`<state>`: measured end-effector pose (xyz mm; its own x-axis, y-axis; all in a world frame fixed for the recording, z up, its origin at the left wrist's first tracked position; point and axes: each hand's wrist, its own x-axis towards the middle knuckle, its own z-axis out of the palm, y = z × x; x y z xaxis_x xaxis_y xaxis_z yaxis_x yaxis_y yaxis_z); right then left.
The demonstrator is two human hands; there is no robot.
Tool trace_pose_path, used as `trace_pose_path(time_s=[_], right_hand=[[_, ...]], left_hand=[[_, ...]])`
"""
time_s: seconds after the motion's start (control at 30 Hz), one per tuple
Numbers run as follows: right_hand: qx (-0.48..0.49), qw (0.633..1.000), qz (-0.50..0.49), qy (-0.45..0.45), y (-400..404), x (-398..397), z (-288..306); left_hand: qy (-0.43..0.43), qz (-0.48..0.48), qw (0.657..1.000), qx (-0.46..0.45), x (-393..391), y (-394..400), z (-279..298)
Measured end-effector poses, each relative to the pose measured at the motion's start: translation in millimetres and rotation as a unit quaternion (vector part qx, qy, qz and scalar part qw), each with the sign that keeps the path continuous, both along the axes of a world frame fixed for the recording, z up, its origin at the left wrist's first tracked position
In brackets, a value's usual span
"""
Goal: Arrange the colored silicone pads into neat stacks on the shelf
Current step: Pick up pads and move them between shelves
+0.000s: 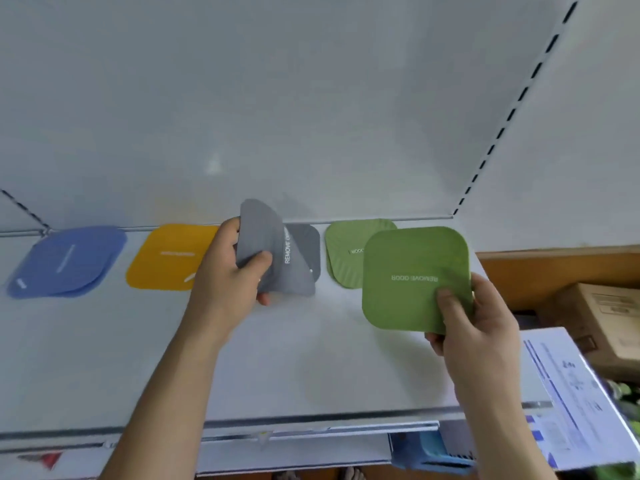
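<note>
Four pad stacks (166,258) in row at shelf (138,358) rear — cardboard box (602,317) right, beyond shelf end.

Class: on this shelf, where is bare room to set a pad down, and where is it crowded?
Bare: the shelf's front strip, between the pad row and front edge. Crowded: the back row of blue pads, yellow pad, grey pads and green pads.

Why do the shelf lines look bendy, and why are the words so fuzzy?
Head view: the wide-angle lens bows the shelf edge; the blue pads and yellow pad have smeared lettering, while the held green pad reads "REMOVE ODOR" upside down; the bottom corners are blurred.
</note>
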<state>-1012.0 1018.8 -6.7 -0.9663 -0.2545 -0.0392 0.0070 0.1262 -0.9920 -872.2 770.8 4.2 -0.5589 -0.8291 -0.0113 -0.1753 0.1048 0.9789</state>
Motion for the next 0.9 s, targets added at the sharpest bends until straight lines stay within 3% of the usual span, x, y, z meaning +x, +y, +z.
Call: trace_pose_path(time_s=[0.1,0.17,0.27,0.37,0.77,0.9], right_hand=[[-0.002,1.0,0.017,-0.005,-5,-6,-3],[-0.004,1.0,0.019,-0.011,-9,-10,-4],[-0.001,1.0,0.024,-0.015,-12,-16,-6],[0.015,0.999,0.031,-0.01,-18,-22,-9],[0.077,0.995,0.057,0.042,-63,-47,1],[0.235,0.955,0.095,0.153,-75,-50,-7]], left_hand=[[-0.027,-0.001,1.0,-0.009,-17,-8,6],[-0.093,0.004,0.995,-0.034,-26,-15,5],[-0.238,-0.009,0.958,-0.161,-28,-21,-2],[-0.303,0.009,0.924,-0.235,-28,-23,-9],[-0.288,0.099,0.906,-0.296,-22,-9,-32],[-0.305,0.091,0.882,-0.347,-23,-7,-38]])
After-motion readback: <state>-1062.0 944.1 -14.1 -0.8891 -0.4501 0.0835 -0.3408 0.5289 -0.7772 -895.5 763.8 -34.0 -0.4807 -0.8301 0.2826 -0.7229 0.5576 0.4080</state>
